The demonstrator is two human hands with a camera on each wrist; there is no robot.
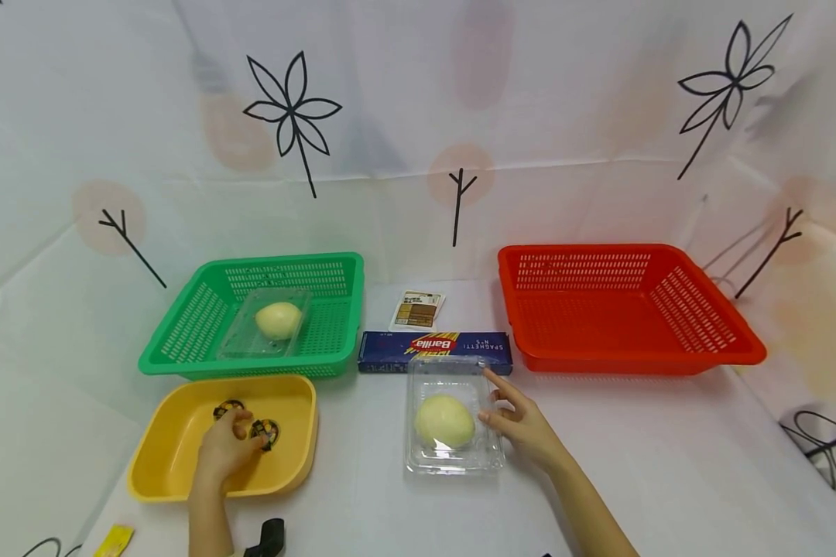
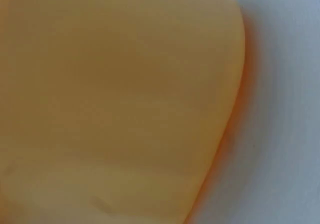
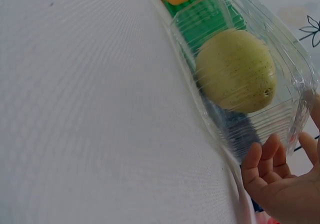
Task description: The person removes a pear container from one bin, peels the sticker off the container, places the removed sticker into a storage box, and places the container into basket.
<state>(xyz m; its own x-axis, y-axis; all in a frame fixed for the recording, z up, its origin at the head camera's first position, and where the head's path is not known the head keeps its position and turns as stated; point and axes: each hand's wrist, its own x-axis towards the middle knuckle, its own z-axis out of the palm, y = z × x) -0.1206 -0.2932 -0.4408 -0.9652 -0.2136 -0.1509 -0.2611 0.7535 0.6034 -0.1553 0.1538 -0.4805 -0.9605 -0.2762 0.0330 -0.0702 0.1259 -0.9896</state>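
Observation:
In the head view my left hand [image 1: 224, 450] reaches into a yellow basin [image 1: 310, 433], thumb and fingers parted. Its thumb tip is right at a small dark, patterned round piece [image 1: 268, 433]; a second such piece [image 1: 227, 408] is partly covered by the fingers. The left wrist view shows mostly blurred yellow basin wall [image 2: 125, 109]. My right hand [image 1: 525, 429] rests along the right side of a clear plastic clamshell box [image 1: 425, 463], index finger extended at its far corner. Inside lies a pale yellow-green round fruit [image 3: 237, 71].
At the back left, a green basket [image 1: 334, 309] holds another clear box with a pale round fruit [image 1: 279, 320]. A blue spaghetti box [image 1: 383, 350] lies behind my right hand's box, a small flat packet [image 1: 418, 311] beyond it. A red basket [image 1: 634, 362] stands back right.

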